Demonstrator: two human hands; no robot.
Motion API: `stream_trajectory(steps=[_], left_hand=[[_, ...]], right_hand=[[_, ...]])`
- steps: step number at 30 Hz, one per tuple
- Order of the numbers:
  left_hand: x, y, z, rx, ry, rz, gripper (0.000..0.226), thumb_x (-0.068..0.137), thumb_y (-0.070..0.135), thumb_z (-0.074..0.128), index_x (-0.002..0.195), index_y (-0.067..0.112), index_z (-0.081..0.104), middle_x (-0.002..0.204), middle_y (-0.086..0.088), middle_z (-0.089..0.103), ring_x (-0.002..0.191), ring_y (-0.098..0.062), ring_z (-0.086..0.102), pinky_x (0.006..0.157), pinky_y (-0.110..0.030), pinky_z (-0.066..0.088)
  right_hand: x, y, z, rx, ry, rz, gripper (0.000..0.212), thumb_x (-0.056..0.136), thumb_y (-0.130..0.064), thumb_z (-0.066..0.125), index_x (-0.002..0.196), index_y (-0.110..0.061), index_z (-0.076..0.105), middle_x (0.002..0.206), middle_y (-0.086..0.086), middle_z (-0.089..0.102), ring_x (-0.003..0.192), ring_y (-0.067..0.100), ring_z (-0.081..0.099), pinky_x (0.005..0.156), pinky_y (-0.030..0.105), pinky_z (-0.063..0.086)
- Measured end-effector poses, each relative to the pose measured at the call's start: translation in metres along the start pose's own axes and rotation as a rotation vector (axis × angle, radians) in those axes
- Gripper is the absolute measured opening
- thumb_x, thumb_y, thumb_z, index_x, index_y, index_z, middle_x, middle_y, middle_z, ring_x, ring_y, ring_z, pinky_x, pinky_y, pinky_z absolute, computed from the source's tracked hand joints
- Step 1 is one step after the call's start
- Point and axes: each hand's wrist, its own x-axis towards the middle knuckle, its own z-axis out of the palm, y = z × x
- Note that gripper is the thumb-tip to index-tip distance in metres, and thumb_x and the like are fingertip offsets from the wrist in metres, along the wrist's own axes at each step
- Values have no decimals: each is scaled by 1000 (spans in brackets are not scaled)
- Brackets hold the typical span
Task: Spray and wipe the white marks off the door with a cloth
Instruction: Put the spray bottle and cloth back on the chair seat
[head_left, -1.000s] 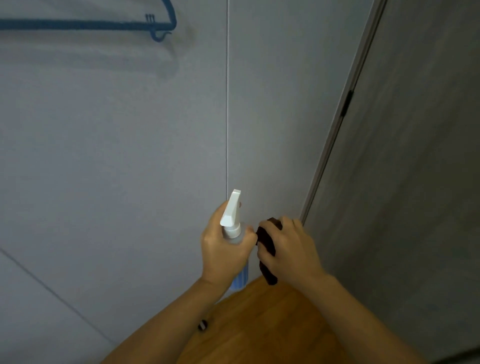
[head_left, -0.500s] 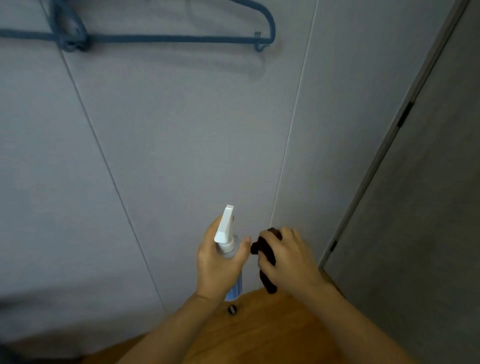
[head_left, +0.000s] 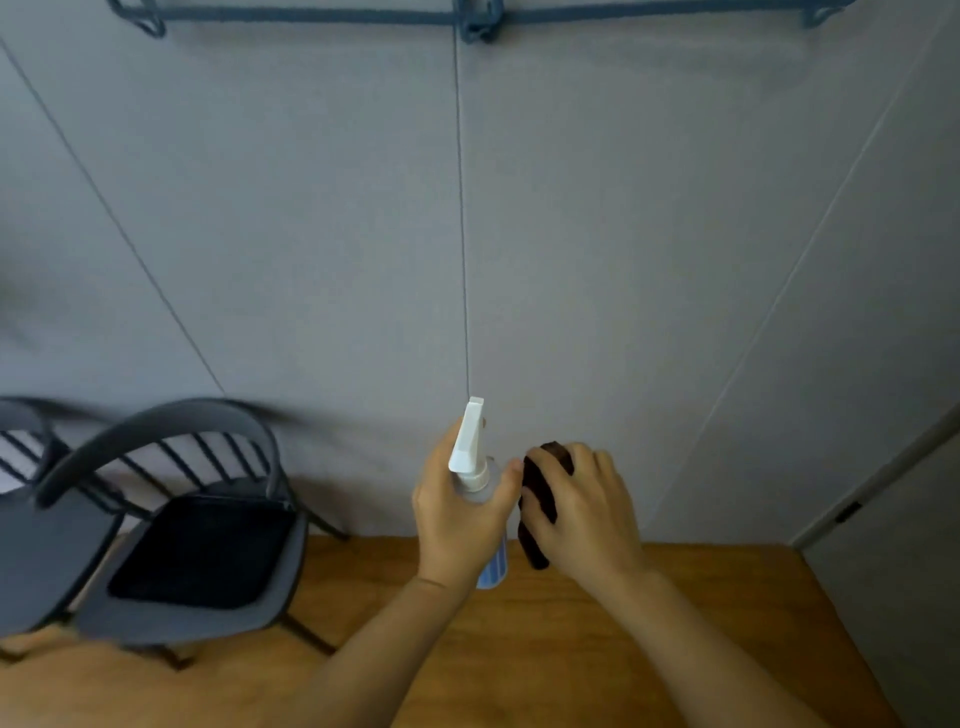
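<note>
While both hands kept their grips, the view swung left off the door.

Left hand (head_left: 460, 525) was wrapped round the spray bottle (head_left: 480, 499), nozzle up; right hand (head_left: 582, 514), just beside it, clutched the dark cloth (head_left: 537, 499). Beyond them now stood grey wall panels (head_left: 311, 234), and a chair (head_left: 171, 525) had appeared to the left. Door (head_left: 904, 571) had slid to the far right edge; no white marks showed, so spraying likely waited.

We see a wooden floor (head_left: 597, 649) across the bottom of the frame; two grey folding chairs (head_left: 197, 545) stand on it at lower left.
</note>
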Motion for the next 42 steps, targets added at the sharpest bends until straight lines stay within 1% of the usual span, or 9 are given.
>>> stream_trajectory(steps=[7, 11, 15, 19, 24, 31, 35, 38, 42], left_hand=[[10, -16, -101, 43, 58, 11, 61, 86, 24, 85, 107, 69, 49, 91, 10, 64, 86, -15, 65, 79, -15, 53], [27, -44, -173, 48, 92, -21, 51, 85, 27, 84, 113, 57, 53, 95, 14, 65, 89, -12, 66, 80, -15, 52], [56, -73, -251, 63, 82, -15, 64, 88, 22, 83, 124, 63, 49, 103, 19, 64, 98, -11, 66, 85, -13, 52], [87, -102, -322, 57, 73, -30, 59, 88, 20, 83, 134, 43, 52, 114, 9, 68, 107, -10, 66, 93, -17, 53], [116, -126, -394, 59, 81, -80, 57, 88, 16, 81, 136, 35, 55, 113, 10, 68, 104, -10, 67, 92, -21, 56], [145, -162, -453, 111, 122, -132, 51, 86, 25, 84, 130, 27, 60, 101, 17, 63, 95, -10, 65, 80, -17, 54], [163, -175, -473, 198, 157, -105, 60, 80, 31, 89, 117, 56, 49, 107, 22, 58, 104, 2, 60, 85, -10, 49], [184, -195, -487, 253, 136, -83, 68, 78, 36, 90, 115, 67, 43, 109, 26, 55, 106, -4, 59, 89, -18, 52], [220, -227, -506, 325, 88, -62, 76, 73, 33, 94, 124, 60, 45, 116, 38, 48, 115, -6, 55, 95, -13, 45]], right_hand=[[11, -85, 35, 33, -11, -84, 41, 90, -35, 71, 128, -19, 64, 111, 5, 61, 95, 25, 56, 72, 34, 53], [26, -143, 70, 32, -20, -71, 44, 91, -36, 69, 131, -19, 63, 115, 6, 60, 99, 27, 56, 73, 37, 53], [44, -215, 111, 26, -24, -91, 44, 91, -35, 68, 131, -19, 63, 116, 6, 60, 101, 27, 55, 76, 39, 54], [61, -284, 146, 36, -20, -92, 44, 90, -34, 69, 131, -19, 63, 117, 6, 60, 101, 27, 56, 77, 39, 54], [79, -355, 175, 51, -21, -127, 43, 91, -35, 68, 130, -20, 63, 114, 5, 59, 98, 27, 55, 74, 38, 54], [102, -411, 207, 116, -17, -185, 45, 93, -38, 63, 133, -19, 63, 114, 4, 58, 99, 23, 53, 77, 32, 51], [126, -425, 234, 157, -39, -190, 46, 95, -42, 59, 136, -20, 60, 118, 4, 58, 103, 22, 53, 81, 29, 50], [151, -433, 258, 192, -52, -185, 48, 97, -45, 53, 137, -21, 59, 121, 5, 58, 107, 23, 54, 83, 31, 52], [192, -445, 287, 223, -33, -184, 49, 96, -44, 54, 138, -20, 61, 120, 5, 59, 106, 25, 55, 82, 35, 53]])
